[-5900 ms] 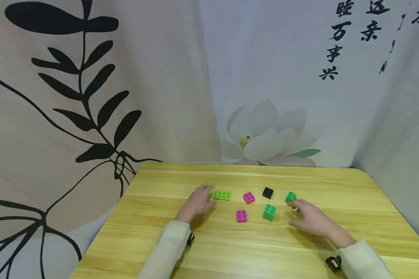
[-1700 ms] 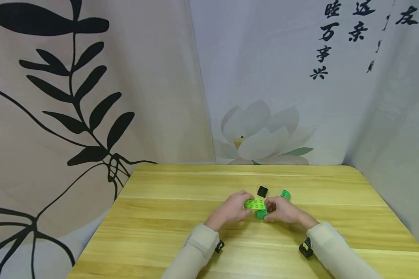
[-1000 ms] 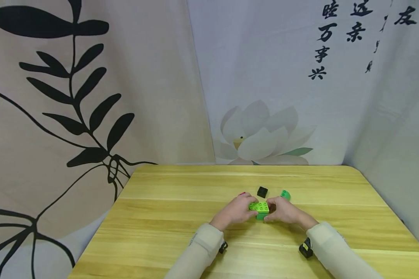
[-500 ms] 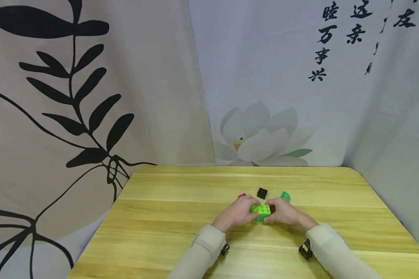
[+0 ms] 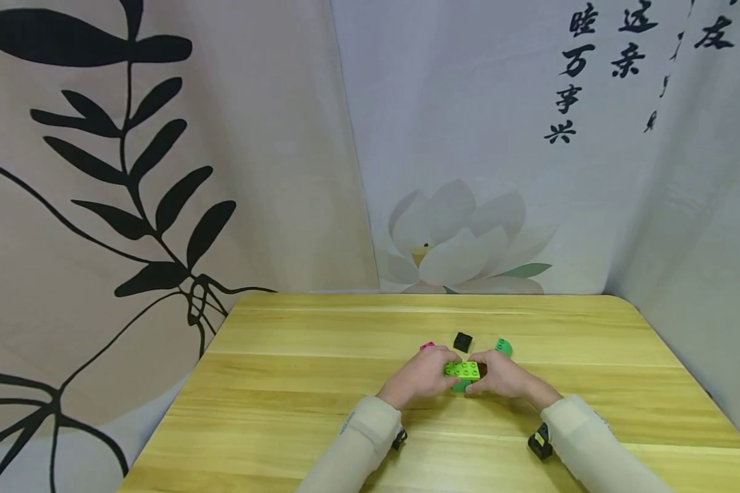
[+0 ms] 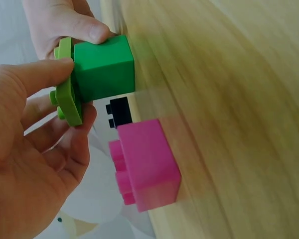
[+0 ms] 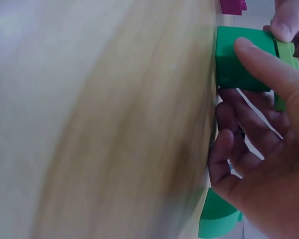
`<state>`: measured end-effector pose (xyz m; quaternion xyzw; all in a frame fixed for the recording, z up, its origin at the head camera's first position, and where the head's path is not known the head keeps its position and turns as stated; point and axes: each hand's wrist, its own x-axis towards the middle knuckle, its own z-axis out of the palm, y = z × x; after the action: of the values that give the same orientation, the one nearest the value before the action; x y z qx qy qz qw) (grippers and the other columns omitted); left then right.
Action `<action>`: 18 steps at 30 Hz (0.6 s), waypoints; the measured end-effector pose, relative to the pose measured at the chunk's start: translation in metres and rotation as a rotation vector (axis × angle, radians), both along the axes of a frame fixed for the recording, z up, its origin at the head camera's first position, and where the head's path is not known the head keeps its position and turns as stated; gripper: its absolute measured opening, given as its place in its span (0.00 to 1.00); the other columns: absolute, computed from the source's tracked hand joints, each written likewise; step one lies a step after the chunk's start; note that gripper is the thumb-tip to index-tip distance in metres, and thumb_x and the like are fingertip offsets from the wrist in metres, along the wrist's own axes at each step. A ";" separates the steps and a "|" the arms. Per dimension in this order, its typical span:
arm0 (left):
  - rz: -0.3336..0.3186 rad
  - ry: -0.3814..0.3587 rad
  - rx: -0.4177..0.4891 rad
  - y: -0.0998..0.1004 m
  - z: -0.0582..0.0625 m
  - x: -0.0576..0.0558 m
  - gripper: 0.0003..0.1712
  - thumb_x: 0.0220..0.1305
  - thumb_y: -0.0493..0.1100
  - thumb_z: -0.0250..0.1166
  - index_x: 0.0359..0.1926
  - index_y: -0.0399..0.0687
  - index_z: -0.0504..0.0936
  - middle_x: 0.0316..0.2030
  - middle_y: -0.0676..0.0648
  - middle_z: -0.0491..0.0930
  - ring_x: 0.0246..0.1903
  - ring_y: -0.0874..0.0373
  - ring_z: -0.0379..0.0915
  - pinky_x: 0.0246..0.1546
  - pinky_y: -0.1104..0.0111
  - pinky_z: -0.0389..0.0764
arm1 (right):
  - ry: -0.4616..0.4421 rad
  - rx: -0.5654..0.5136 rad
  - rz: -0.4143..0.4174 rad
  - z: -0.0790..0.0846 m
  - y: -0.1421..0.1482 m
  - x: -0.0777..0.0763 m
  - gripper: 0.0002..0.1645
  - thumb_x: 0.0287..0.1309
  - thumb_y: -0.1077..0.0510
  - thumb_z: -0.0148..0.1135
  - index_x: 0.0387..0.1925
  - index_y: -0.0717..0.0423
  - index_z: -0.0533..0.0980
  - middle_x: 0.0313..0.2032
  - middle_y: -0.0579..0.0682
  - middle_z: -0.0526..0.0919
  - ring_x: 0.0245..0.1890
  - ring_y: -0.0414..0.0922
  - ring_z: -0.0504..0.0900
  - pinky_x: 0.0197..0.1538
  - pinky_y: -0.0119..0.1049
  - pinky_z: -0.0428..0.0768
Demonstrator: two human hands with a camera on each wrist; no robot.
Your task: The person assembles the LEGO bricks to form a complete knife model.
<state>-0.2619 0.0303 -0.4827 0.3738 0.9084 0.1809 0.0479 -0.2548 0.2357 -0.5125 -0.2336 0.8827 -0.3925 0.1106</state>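
- Lime brick (image 5: 462, 370) has shifted rightward, over the green block (image 6: 104, 69) on the surface (image 5: 253, 397).
- Left hand (image 5: 421, 374) pinches the lime brick.
- Right hand (image 5: 507, 374) grips the green block.
- Black brick (image 5: 462, 342) lies just beyond.

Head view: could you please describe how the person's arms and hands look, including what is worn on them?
Both arms wear long, loose, pale cream sleeves; the left sleeve has a small dark mark near its cuff, too small to read, and the right sleeve looks plain. A small black device sits under each wrist. The left hand and right hand show no gloves.
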 end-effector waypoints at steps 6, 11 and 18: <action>0.012 0.013 -0.031 0.001 0.001 0.002 0.20 0.62 0.49 0.65 0.53 0.49 0.80 0.47 0.54 0.79 0.42 0.68 0.72 0.43 0.77 0.72 | 0.003 -0.002 0.012 -0.002 0.000 -0.001 0.17 0.47 0.54 0.73 0.39 0.53 0.79 0.32 0.42 0.79 0.32 0.39 0.76 0.35 0.32 0.77; 0.016 0.014 -0.032 0.003 0.000 -0.001 0.19 0.62 0.50 0.65 0.52 0.50 0.81 0.45 0.55 0.80 0.39 0.69 0.72 0.40 0.77 0.73 | 0.003 0.004 0.008 -0.001 0.000 -0.002 0.17 0.47 0.54 0.73 0.39 0.54 0.78 0.32 0.42 0.79 0.31 0.39 0.76 0.34 0.32 0.76; 0.010 0.033 -0.038 0.005 -0.001 -0.002 0.17 0.61 0.50 0.65 0.50 0.50 0.81 0.42 0.56 0.80 0.37 0.71 0.71 0.38 0.78 0.72 | 0.006 0.023 0.003 0.000 0.000 -0.002 0.16 0.47 0.54 0.74 0.37 0.53 0.78 0.30 0.42 0.79 0.30 0.39 0.75 0.33 0.32 0.75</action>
<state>-0.2635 0.0348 -0.4835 0.3715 0.9141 0.1576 0.0390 -0.2565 0.2357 -0.5122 -0.2346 0.8872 -0.3815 0.1111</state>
